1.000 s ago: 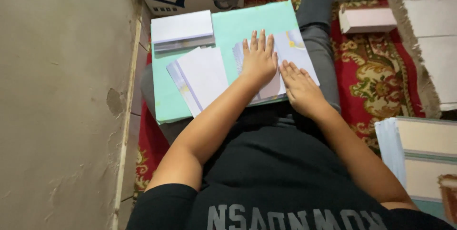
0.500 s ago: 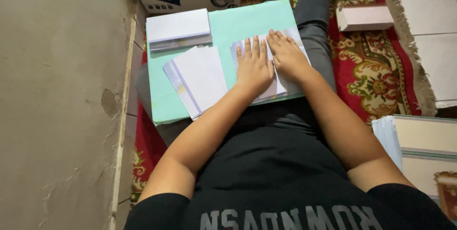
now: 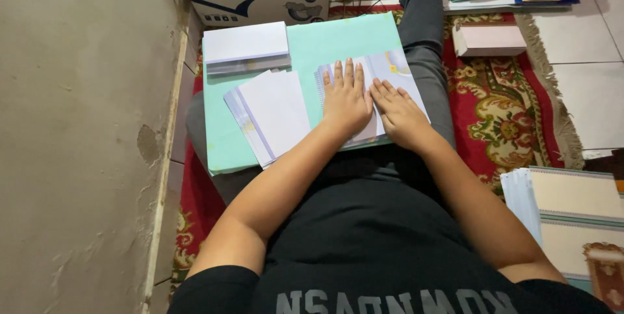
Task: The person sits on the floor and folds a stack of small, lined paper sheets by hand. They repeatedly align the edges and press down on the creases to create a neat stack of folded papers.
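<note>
Fingers of the left hand and right hand are laid flat, extended, gripping nothing, pressed side by side on the printed sheets, which are stacked on the mint-green board across the lap, right of the fanned white sheets.

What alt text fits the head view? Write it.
Both hands, left and right, press flat on a printed sheet atop a green board on the lap. White sheets fan out to their left.
</note>
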